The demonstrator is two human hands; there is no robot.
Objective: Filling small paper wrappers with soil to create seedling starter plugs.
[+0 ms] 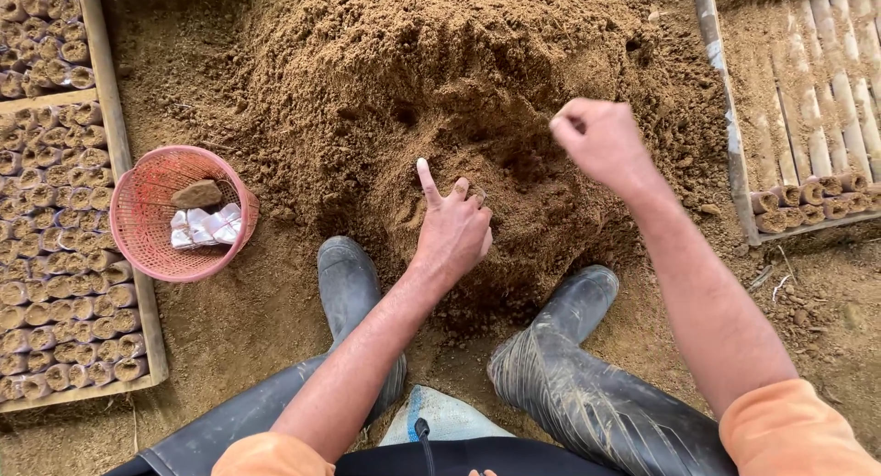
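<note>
Honestly, watching this remotely, I'd call it bag filling: the left hand (451, 233) sits at the near foot of the big loose mound of brown sandy soil (440, 81), wrapped around what looks like a small soil-filled tube (474, 195), index finger sticking up. The right hand (598, 141) hovers just right of the mound's middle, curled into a fist; whether there's soil inside I can't tell. My take: hold the tube upright, pack it firmly, and mind the pink round plastic mesh basket (184, 214) left of the mound.
</note>
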